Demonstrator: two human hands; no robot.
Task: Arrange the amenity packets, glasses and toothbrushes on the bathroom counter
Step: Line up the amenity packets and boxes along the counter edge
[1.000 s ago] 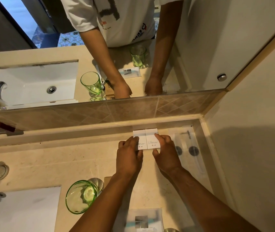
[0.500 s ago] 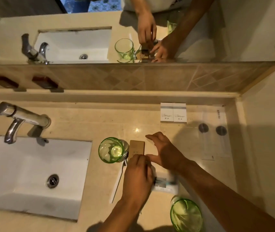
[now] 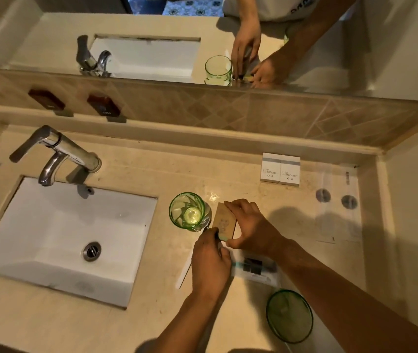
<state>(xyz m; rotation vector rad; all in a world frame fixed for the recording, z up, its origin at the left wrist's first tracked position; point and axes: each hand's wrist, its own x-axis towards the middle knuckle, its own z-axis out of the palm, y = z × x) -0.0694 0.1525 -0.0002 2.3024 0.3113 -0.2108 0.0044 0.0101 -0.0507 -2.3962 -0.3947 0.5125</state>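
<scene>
A brown paper amenity packet (image 3: 224, 222) lies on the beige counter (image 3: 139, 174) right of a green glass (image 3: 188, 211). My right hand (image 3: 252, 225) grips the packet's far and near edges. My left hand (image 3: 210, 261) pinches its near left corner, over a thin white stick-like item (image 3: 185, 275). Two white boxes (image 3: 280, 171) sit side by side by the back ledge. Clear-wrapped toothbrush packets (image 3: 336, 202) lie at the far right. A clear packet with a dark label (image 3: 253, 267) lies under my right wrist. A second green glass (image 3: 289, 315) stands near the front edge.
A white sink (image 3: 67, 238) with a chrome faucet (image 3: 57, 151) fills the left side. Two dark dispensers (image 3: 75, 104) hang on the tiled backsplash. A mirror (image 3: 151, 34) runs above it. A wall closes the counter's right end.
Both hands left the two white boxes by the back ledge and came nearer, to the brown packet beside the green glass. The view shifted left and down.
</scene>
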